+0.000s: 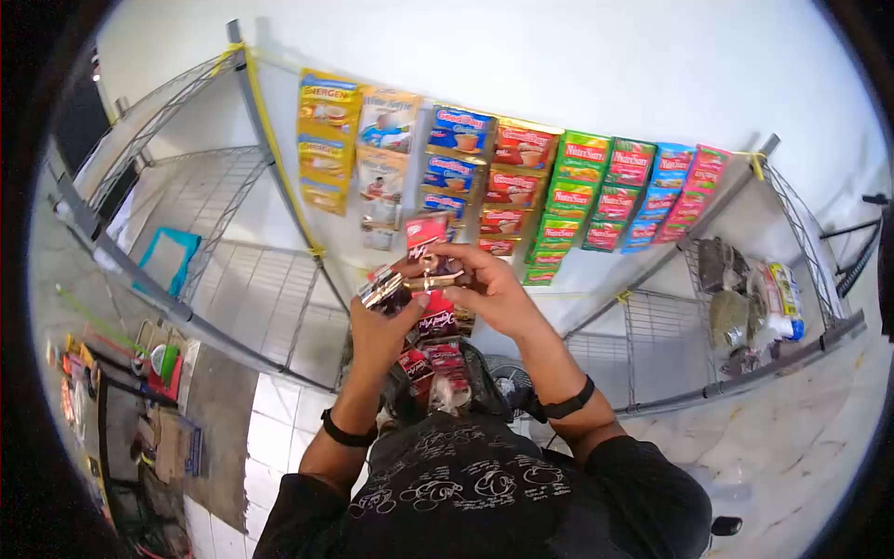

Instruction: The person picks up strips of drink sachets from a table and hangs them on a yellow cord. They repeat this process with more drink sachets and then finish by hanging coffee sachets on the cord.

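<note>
Both hands are in front of my chest, working on a strip of red and dark coffee sachets (434, 322). My left hand (380, 321) is closed around a folded part of it, with shiny silver and dark edges showing at the fingers. My right hand (486, 287) pinches the strip's middle, where a brownish-gold edge lies between thumb and fingers. One red sachet (426, 233) of the strip stands up above the hands; others hang below them. More red sachets (449, 361) lie in clear plastic at my lap.
Ahead, strips of sachets, such as yellow ones (328, 144) and green ones (570, 200), hang from a line between wire racks. The left rack (244, 279) holds a teal-edged item (169, 261). Plastic bags (731, 317) sit on the right rack (652, 335). A fan (507, 380) stands below.
</note>
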A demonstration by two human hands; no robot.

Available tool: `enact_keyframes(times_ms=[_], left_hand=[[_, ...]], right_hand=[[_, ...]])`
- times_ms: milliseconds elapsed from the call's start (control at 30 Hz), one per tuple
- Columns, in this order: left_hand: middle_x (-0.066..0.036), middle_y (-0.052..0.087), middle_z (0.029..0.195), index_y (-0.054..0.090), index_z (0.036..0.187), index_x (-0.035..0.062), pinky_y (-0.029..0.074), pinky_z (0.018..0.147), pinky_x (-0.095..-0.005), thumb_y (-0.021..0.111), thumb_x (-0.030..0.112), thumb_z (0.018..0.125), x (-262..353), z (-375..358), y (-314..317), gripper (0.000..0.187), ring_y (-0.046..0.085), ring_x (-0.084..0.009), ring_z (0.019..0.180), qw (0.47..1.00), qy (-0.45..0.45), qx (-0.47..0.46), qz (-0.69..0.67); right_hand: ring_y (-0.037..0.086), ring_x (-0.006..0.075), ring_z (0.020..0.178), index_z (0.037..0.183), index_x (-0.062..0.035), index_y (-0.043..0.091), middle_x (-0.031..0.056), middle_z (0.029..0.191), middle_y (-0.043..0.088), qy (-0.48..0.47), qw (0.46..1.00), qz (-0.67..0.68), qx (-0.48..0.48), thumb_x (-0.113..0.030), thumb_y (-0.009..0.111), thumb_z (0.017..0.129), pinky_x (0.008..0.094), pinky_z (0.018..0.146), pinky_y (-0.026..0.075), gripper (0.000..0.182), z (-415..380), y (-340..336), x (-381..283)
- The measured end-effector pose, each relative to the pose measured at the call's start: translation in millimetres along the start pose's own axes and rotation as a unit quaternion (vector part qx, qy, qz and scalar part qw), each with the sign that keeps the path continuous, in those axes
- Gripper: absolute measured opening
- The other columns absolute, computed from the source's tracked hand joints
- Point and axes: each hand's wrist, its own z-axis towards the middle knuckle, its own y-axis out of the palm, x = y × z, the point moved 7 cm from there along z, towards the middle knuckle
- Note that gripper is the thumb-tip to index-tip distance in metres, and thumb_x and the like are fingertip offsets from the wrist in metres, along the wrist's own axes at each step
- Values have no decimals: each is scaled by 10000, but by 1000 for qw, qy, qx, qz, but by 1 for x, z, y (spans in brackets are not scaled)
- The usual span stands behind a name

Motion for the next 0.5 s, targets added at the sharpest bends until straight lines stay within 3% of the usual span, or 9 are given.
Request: enact_keyframes(times_ms=[100, 167, 233, 333, 433, 500], left_hand=[[-107, 647, 1073, 601, 1138, -31, 435, 928, -310, 666, 9, 738, 29, 12, -16, 407, 590, -161, 1001, 995, 56, -31, 79], [-103, 619, 1127, 600, 1171, -9, 423, 929, -295, 629, -38, 757, 34, 19, -26, 416, 544, -149, 1064, 993, 27, -71, 91], [-72, 629, 1089, 601, 1176, -3, 444, 892, -278, 610, -52, 759, 40, 18, -28, 419, 558, -118, 1010, 995, -2, -94, 35], [-46, 643, 1022, 609, 1157, -1, 480, 812, -252, 614, -57, 774, 28, 17, -41, 387, 577, -94, 911, 997, 0, -70, 33], [-41, 652, 984, 618, 1133, -1, 499, 769, -249, 635, -35, 793, 10, 8, -48, 342, 587, -90, 865, 997, -45, -47, 51], [-52, 664, 981, 625, 1110, -4, 496, 816, -282, 656, -16, 782, -21, 0, -56, 330, 598, -108, 887, 995, -95, -17, 24]], right_hand=[[510, 100, 969, 1349, -29, 405, 23, 1104, 526, -67, 998, 4, -8, 60, 594, 805, 245, 825, 460, 583, 9, 14, -14], [474, 117, 1041, 1374, -24, 365, 36, 1200, 480, -44, 997, 53, -35, 34, 610, 792, 257, 835, 460, 634, 15, 21, -11], [478, 127, 1035, 1387, -13, 338, 45, 1300, 437, -53, 994, 88, -30, 7, 628, 782, 263, 872, 444, 672, 19, 27, -9], [476, 132, 1036, 1393, -17, 326, 64, 1310, 442, -79, 993, 73, -42, 2, 635, 784, 267, 889, 435, 684, 26, 30, 2], [487, 134, 1065, 1387, -22, 332, 89, 1304, 463, -39, 995, 86, -32, 44, 613, 787, 266, 892, 434, 666, 23, 38, 24], [504, 139, 1092, 1367, -24, 367, 95, 1269, 496, 58, 995, 76, 9, 106, 566, 787, 263, 896, 429, 627, 16, 41, 57]])
